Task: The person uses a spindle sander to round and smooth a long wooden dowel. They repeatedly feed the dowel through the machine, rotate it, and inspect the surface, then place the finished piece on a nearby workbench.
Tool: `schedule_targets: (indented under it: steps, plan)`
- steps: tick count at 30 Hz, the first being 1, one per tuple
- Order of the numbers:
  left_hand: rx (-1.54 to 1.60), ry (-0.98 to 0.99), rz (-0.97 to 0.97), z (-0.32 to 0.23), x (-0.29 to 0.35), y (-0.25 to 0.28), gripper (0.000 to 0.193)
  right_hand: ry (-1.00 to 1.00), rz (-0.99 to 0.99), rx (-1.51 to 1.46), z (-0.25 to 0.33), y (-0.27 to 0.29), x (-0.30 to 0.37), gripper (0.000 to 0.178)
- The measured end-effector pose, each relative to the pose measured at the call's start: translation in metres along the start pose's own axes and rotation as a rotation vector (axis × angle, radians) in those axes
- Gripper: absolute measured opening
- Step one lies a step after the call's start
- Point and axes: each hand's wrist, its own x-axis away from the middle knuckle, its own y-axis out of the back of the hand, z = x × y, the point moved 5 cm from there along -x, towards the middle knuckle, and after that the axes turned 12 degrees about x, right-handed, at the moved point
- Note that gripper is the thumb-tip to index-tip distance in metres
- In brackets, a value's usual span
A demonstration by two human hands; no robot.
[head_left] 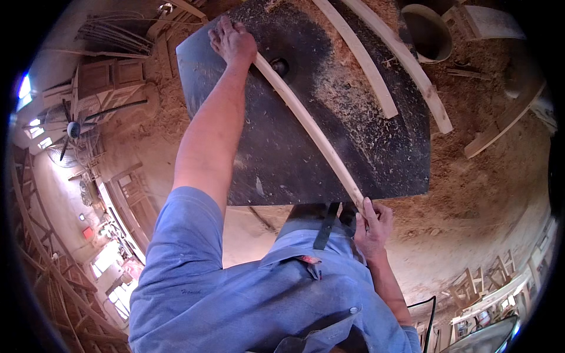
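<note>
A long, narrow wooden strip [312, 132] runs slantwise over a dark, dusty tabletop [282, 153]. At its far end my left hand [234, 42] is closed over the wood, arm stretched out, the palm hiding the tip. My right hand [372, 226] grips the near end between thumb and fingers, just past the table's front edge and close to my waist. Right beside the strip, near my left hand, a round dark fitting [279, 66] stands in the tabletop.
Two more wooden strips, a shorter one [362, 62] and a longer one [412, 65], lie at the table's right among shavings. Beyond stands a round bin [432, 35]. A curved board [503, 123] is on the sawdust-covered floor. At left are a fan [72, 129] and a wooden cabinet [109, 79].
</note>
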Motion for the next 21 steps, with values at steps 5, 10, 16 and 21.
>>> schedule_targets:
  steps: [5, 10, 16, 21]
  plan:
    - [0.019, 0.004, -0.028, 0.008, -0.022, 0.005, 0.064, 0.131, -0.145, 0.098, 0.019, 0.005, -0.026, 0.055]
    - [0.032, -0.002, -0.029, 0.02, -0.036, 0.002, 0.065, 0.161, -0.17, 0.113, 0.029, 0.009, -0.045, 0.052]
    - [-0.007, 0.011, -0.014, 0.024, -0.054, 0.006, 0.064, 0.159, -0.15, 0.114, 0.035, 0.004, -0.058, 0.053]
    - [-0.012, 0.056, -0.041, 0.025, -0.064, 0.009, 0.062, 0.143, -0.147, 0.092, 0.043, 0.0, -0.071, 0.054]
